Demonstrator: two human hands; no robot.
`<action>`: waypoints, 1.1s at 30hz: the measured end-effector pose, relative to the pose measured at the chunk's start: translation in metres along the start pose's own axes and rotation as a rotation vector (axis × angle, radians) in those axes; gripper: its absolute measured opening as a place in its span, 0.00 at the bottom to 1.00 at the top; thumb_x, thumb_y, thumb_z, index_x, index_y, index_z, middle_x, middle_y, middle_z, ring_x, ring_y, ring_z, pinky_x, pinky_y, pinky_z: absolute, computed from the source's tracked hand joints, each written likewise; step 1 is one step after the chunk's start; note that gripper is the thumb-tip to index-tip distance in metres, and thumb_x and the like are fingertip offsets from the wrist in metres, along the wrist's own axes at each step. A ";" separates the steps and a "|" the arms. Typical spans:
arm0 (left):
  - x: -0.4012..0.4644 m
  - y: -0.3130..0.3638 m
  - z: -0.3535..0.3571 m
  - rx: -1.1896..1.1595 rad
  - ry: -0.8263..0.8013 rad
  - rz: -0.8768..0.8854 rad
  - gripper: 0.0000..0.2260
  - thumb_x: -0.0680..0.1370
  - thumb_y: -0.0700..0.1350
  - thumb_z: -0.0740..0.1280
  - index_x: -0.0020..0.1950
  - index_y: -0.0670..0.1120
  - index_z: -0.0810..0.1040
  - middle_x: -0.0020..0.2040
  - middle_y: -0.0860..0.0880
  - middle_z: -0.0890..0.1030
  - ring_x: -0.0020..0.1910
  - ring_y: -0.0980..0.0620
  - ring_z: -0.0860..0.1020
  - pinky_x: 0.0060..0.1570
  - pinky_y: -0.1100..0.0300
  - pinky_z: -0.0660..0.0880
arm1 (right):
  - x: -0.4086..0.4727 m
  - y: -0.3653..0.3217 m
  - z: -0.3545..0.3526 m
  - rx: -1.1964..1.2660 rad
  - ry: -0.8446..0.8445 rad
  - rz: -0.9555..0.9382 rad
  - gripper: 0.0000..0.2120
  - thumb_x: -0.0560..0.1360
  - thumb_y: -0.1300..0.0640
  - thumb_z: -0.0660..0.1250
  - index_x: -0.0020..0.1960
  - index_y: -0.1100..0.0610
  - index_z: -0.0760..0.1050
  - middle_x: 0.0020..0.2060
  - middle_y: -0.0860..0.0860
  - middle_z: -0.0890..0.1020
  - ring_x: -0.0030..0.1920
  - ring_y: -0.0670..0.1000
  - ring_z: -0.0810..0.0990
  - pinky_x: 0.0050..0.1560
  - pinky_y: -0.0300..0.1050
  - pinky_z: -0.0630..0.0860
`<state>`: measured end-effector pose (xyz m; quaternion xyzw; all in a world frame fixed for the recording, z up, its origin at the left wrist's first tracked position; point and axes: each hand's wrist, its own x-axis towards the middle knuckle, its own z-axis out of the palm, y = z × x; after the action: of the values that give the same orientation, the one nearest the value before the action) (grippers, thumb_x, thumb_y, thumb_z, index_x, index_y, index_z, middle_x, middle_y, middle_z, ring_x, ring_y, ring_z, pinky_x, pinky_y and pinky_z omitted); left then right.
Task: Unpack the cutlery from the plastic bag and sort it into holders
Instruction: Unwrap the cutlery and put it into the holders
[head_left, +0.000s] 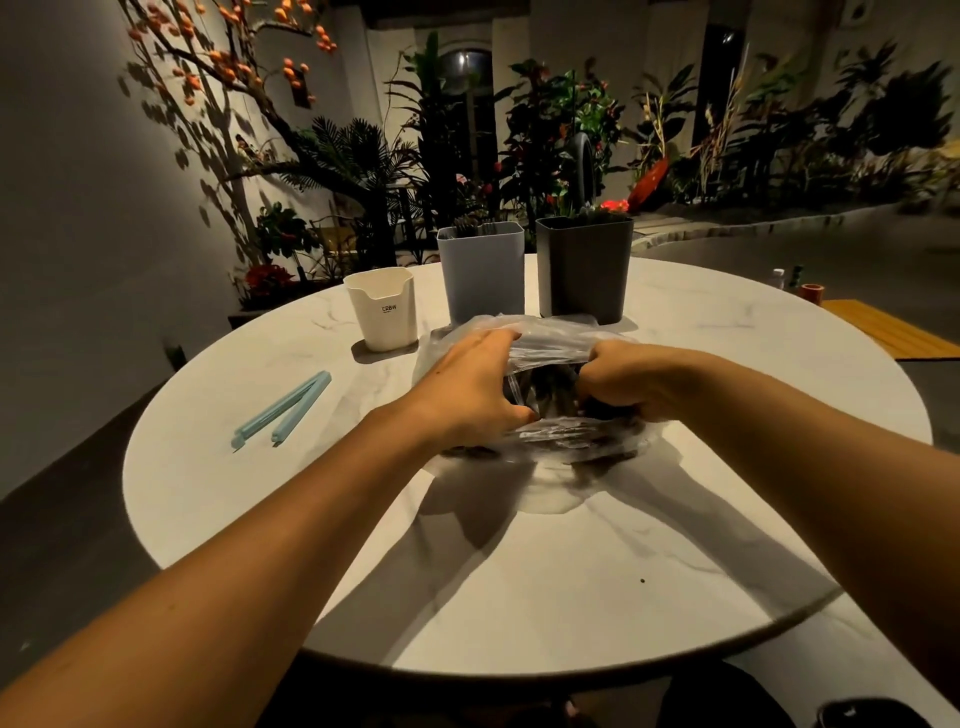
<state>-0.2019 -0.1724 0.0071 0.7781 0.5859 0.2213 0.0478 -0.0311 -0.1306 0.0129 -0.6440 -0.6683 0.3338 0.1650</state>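
Centre frame: left hand (467, 387) and right hand (621, 379) each grip the clear plastic bag (550, 338), fingers curled into its film. Dark cutlery (553, 392) shows between them. Behind stand cream (382, 314), blue-grey (482, 270) and dark grey holders (584, 267).

A: Bag? 
B: Clear plastic bag (540, 338), crumpled, mid-tabletop, dark cutlery (553, 395) inside. 
A: Holders? 
B: Three upright behind it: cream holder (382, 317), blue-grey holder (480, 270), dark grey holder (584, 267). Utensil tips show in blue-grey.
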 end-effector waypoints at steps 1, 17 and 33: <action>0.000 0.001 0.000 -0.004 -0.016 0.000 0.39 0.72 0.50 0.78 0.78 0.51 0.62 0.75 0.50 0.68 0.72 0.49 0.67 0.69 0.55 0.69 | -0.002 0.000 -0.002 0.020 0.004 0.001 0.05 0.81 0.61 0.61 0.56 0.59 0.73 0.44 0.56 0.78 0.44 0.52 0.78 0.43 0.43 0.76; -0.024 0.025 0.001 0.022 -0.174 -0.032 0.48 0.64 0.59 0.81 0.76 0.51 0.59 0.71 0.49 0.70 0.68 0.48 0.69 0.67 0.52 0.72 | -0.019 -0.007 -0.008 0.477 -0.174 0.181 0.12 0.84 0.63 0.54 0.47 0.63 0.73 0.29 0.53 0.72 0.25 0.44 0.67 0.26 0.32 0.65; -0.036 0.041 -0.017 0.073 -0.122 -0.046 0.49 0.67 0.56 0.81 0.79 0.50 0.56 0.77 0.49 0.64 0.73 0.46 0.65 0.70 0.51 0.68 | -0.068 -0.008 -0.032 0.227 -0.333 0.059 0.08 0.83 0.63 0.59 0.58 0.65 0.74 0.36 0.57 0.76 0.25 0.45 0.70 0.24 0.33 0.67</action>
<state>-0.1797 -0.2217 0.0257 0.7779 0.6071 0.1506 0.0601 -0.0081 -0.1884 0.0551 -0.5764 -0.6252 0.5136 0.1141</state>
